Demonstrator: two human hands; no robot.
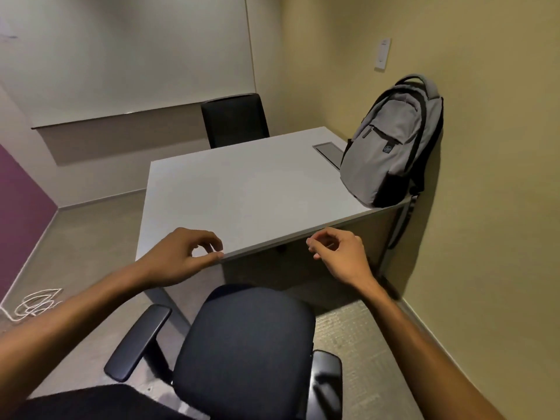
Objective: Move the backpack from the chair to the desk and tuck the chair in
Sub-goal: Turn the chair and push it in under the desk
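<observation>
The grey backpack (pixel 391 147) stands upright on the right end of the pale desk (pixel 242 189), leaning against the yellow wall, one strap hanging over the desk's edge. A dark swivel chair (pixel 248 347) with two armrests sits below me, its seat bare and just in front of the desk. My left hand (pixel 181 256) hovers at the desk's near edge, fingers loosely curled and holding nothing. My right hand (pixel 339 253) hangs in the air just off the desk's front edge, fingers likewise curled around nothing.
A second dark chair (pixel 235 121) stands behind the desk's far side. A metal cable hatch (pixel 330 151) is set in the desktop beside the backpack. A white cord (pixel 33 304) lies coiled on the floor at left. The wall (pixel 485 207) runs close on the right.
</observation>
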